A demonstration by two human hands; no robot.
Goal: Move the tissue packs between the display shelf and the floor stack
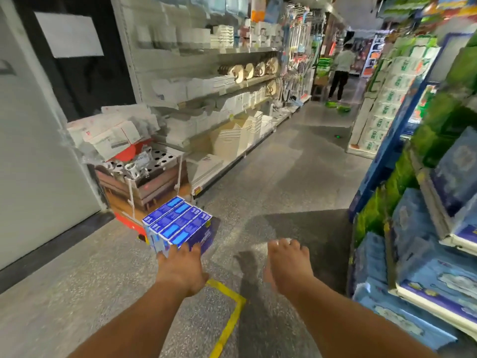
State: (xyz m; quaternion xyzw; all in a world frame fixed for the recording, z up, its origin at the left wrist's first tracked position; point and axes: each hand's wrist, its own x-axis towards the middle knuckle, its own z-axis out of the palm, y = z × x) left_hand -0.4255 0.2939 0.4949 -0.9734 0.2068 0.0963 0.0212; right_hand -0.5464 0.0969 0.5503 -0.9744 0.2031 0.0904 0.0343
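A blue-and-white plastic-wrapped bundle of tissue packs (178, 226) is seen standing on the speckled grey floor (271, 177), just in front of a loaded red trolley (134, 195) and well apart from the blue display shelf (423, 254) at the right edge. The left hand (182, 267) is laid against the bundle's near lower corner; its fingertips are hidden behind that corner, so it cannot be told whether a hold has been taken or the bundle is merely touched. The right hand (286, 259) is held over bare floor, fingers loosely bent, with nothing in it.

The step in hand is judged to be either the setting-down or the taking-up of this bundle; which one cannot be told. Either way, the right hand should be brought to the opposite side, so that the load is shared and the soft wrapping is not torn at one corner.

The bundle's top shows four long packs side by side, printed in deep blue with lighter panels. No damage is visible.
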